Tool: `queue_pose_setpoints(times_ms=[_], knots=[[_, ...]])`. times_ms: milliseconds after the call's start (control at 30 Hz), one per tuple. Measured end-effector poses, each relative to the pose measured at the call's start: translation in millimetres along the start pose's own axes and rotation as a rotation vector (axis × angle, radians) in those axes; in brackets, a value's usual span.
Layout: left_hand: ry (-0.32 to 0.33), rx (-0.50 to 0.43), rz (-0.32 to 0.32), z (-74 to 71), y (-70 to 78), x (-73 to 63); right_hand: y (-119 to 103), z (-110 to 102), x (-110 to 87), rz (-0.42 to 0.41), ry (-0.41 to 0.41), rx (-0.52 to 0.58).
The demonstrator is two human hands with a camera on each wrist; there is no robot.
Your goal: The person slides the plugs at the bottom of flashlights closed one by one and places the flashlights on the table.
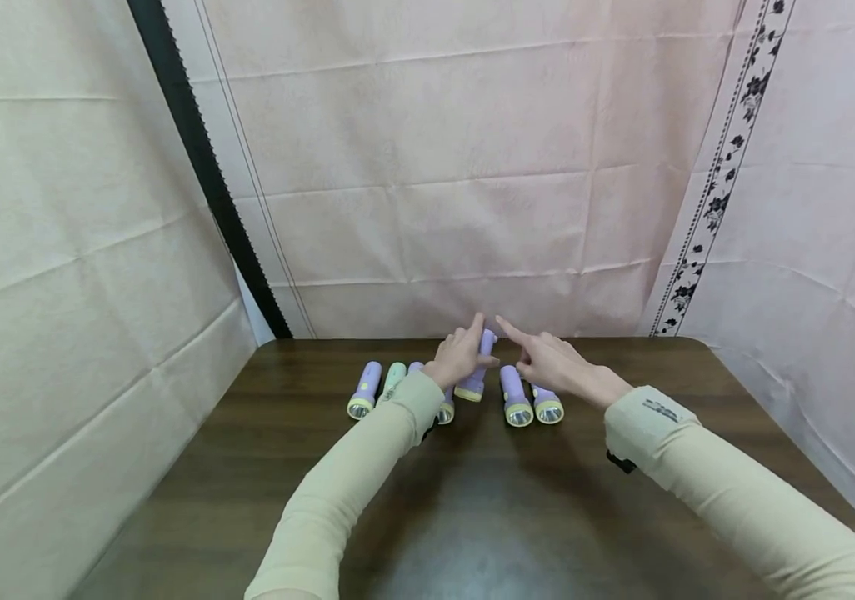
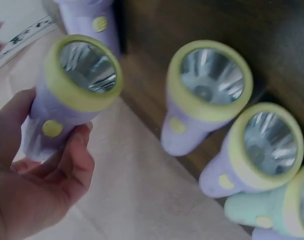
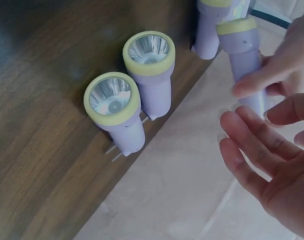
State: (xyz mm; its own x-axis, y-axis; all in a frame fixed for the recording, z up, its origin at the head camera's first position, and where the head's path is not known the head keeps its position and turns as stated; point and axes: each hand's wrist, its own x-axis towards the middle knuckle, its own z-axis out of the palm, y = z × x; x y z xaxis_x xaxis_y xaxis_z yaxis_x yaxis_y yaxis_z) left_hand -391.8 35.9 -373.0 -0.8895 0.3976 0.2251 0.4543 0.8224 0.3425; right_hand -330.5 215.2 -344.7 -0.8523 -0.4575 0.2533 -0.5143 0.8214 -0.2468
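My left hand (image 1: 461,354) grips a purple flashlight (image 2: 46,137) by its body, thumb on one side and fingers on the other. This flashlight has a pale yellow lens rim and a round yellow button, and it is raised off the table, tilted. Beside its tail is my right hand (image 1: 551,362), with the fingers loosely extended and the index finger pointing toward it. In the right wrist view, the right fingertips (image 3: 232,122) overlap the tail end. Two purple flashlights, one (image 3: 114,112) and another (image 3: 152,75), lie under the right hand's side, lenses facing the near edge.
Left of the held flashlight, a mint flashlight (image 2: 257,205) lies among purple ones, including one (image 1: 365,390) at the row's left end. The left forearm partly hides this group. All lie near the far edge of the dark wooden table (image 1: 472,508), before a pale cloth backdrop (image 1: 435,233).
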Motion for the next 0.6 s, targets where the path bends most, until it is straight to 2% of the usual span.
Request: queue_pose_setpoints(times_ms=[200, 600], knots=[[0.050, 0.156, -0.065, 21.4, -4.9, 9.3, -2, -3, 1.2, 0.032, 0.015, -0.035], [-0.012, 0.365, -0.177, 53.5, -12.3, 16.4, 5, -1, 1.0, 0.078, 0.022, -0.052]])
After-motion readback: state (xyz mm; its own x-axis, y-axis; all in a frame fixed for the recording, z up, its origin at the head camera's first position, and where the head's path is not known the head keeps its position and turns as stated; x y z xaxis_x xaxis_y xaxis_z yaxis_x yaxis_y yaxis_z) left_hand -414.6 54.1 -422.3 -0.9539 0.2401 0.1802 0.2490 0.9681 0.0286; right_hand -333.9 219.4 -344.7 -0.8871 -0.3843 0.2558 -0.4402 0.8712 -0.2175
